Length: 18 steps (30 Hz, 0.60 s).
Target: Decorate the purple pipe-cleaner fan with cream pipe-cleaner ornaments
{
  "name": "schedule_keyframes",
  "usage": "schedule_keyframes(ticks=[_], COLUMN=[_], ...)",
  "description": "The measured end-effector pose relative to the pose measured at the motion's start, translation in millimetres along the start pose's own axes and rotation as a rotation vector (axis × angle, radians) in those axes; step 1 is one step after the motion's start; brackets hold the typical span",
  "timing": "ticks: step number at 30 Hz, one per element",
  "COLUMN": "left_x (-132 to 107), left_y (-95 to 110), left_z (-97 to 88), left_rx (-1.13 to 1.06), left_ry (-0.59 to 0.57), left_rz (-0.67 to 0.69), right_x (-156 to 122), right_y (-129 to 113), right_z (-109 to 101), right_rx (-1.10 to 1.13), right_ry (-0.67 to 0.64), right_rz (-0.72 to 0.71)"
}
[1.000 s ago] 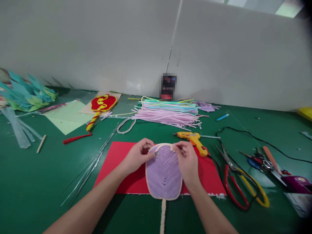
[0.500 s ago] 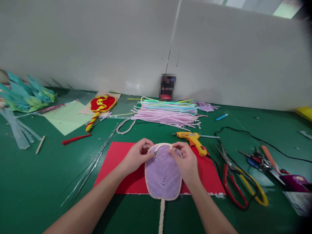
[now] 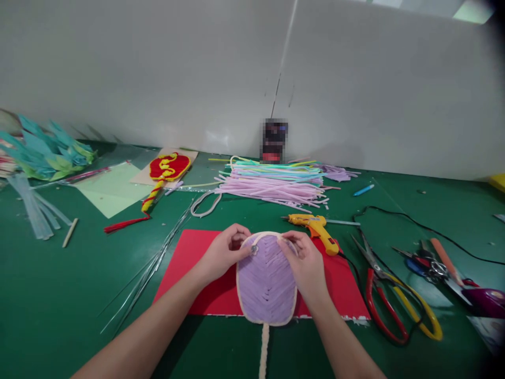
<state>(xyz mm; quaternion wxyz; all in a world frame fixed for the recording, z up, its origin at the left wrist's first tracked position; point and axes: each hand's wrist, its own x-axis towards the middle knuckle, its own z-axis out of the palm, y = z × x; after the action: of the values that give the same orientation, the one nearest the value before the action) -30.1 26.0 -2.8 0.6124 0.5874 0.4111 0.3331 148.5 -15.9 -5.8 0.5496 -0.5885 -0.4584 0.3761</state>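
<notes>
A purple hand fan [image 3: 268, 284] with a cream fuzzy rim lies over the red sheet, its twisted cream handle [image 3: 264, 350] pointing toward me. Across the fan's top arches a cream pipe cleaner [image 3: 263, 236], with a small flower-shaped ornament [image 3: 254, 250] by its left end. My left hand [image 3: 226, 252] is closed at the upper left edge, thumb and fingers pinching the strip beside the ornament. On the upper right edge, my right hand [image 3: 305, 260] pinches the strip's other end; its fingertips are partly hidden.
A yellow glue gun [image 3: 315, 227] rests at the red sheet's [image 3: 197, 263] upper right. Scissors [image 3: 381, 279] and pliers lie right. Behind are pastel pipe cleaners [image 3: 272, 187] and a red-yellow fan [image 3: 169, 167]. Wires [image 3: 153, 258] and glue sticks [image 3: 33, 210] lie left.
The whole view has shifted slightly, so things appear a little farther right. Both hands keep their pinch at the fan's top, with hardly any movement.
</notes>
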Motion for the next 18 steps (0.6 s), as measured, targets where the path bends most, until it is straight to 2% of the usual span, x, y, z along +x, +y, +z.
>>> schedule_keyframes(ticks=[12,18], left_x=[0.2,0.2], left_y=[-2.2,-2.7], left_z=[-1.0,-0.6], left_rx=[0.018,0.018], left_ry=[0.002,-0.01], left_rz=[0.007,0.017], right_x=[-1.7,-0.1], right_y=[-0.5,0.6], right_z=[0.6,0.3], right_rx=[-0.038,0.014], right_ry=[0.03,0.02], right_rz=[0.063,0.083])
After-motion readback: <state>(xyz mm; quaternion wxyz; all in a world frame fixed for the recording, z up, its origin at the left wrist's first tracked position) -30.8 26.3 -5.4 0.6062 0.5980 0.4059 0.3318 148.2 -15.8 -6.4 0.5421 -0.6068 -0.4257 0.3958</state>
